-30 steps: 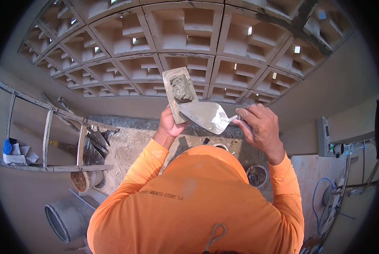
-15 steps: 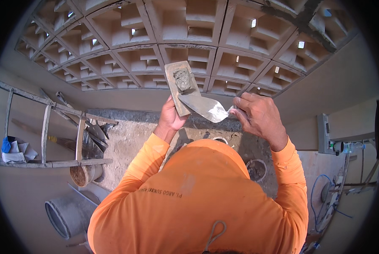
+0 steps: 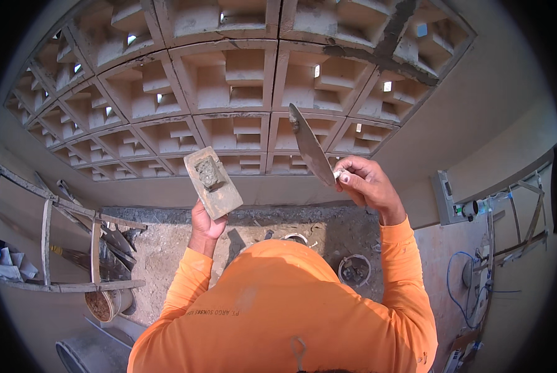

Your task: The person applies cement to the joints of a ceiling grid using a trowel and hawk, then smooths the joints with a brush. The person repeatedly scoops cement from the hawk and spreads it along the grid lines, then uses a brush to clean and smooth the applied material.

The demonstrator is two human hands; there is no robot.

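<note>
My left hand (image 3: 207,222) holds a flat rectangular mortar board (image 3: 223,200) from below, its grip hidden under it. A lump of wet grey mortar (image 3: 208,172) sits on the board's far half. In my right hand (image 3: 368,183) is a pointed trowel (image 3: 312,148), gripped by its handle, of which only a pale end shows. The blade is turned nearly edge-on, tip pointing up and left, with a small dab of mortar near the tip. Trowel and board are apart. Beyond both hands stands a wall of pale breeze blocks (image 3: 222,115), its joints forming a grid.
Dark fresh mortar (image 3: 393,37) fills some joints at upper right. A ladder (image 3: 45,242) stands at left, with a bucket (image 3: 107,303) and a grey drum (image 3: 88,354) near it. Another bucket (image 3: 355,271) is on the dirt floor. A blue cable (image 3: 450,286) lies at right.
The trowel has lifted off the board and turned edge-on, tip upward. Board and left hand have shifted left and lower in view. The view has swung toward the wall's upper right.
</note>
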